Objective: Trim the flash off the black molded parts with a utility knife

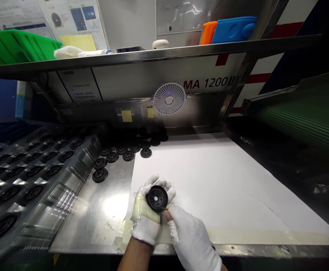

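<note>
My left hand (pixel 149 210), in a white glove with a yellowish patch over the palm, is closed round a black ribbed wheel (pixel 156 198). The wheel's face, with a small centre hole, is turned up toward me. My right hand (pixel 191 235), also gloved but with a bare thumb tip, is closed in a pinch at the wheel's lower right edge. A thin pointed tip shows at those fingers; the rest of what they hold is hidden. Several similar wheels (pixel 128 156) lie on the metal table (pixel 116 203), beyond my left hand.
A clear plastic tray (pixel 68 188) of black wheels stands at the left. White paper (pixel 209 180) covers the table's middle and right. A round fan (pixel 169 99) hangs under the shelf (pixel 141 55), which bears a green bin (pixel 17 47) and blue and orange bins (pixel 233 30).
</note>
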The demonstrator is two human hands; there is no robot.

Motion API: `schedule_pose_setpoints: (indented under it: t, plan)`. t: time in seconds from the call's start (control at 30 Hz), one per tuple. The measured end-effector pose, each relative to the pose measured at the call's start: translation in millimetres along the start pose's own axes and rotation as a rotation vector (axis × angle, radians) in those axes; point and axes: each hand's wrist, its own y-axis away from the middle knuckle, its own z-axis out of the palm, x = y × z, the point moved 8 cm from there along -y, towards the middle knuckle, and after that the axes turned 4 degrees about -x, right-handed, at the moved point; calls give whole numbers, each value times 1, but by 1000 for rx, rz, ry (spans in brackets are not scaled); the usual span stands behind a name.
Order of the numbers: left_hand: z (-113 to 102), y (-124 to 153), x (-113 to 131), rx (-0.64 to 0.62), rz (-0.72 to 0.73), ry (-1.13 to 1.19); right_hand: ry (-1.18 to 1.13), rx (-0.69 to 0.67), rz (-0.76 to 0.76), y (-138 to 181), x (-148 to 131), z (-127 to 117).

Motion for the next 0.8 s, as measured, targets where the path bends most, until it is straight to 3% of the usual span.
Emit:
schedule_pose_setpoints:
  t: [0.2,0.43,0.63,0.8]
  plan:
    - [-6,-6,-3,55,-6,55,67,37,6,0,4,-2]
    - [-11,-6,0,156,55,113,-86,-46,21,2,-1,-1]
    - [-3,-5,6,106,71,109,-250,22,155,-1,24,-26]
    - [18,1,3,42,35,64,-229,89,292,2,54,-50]
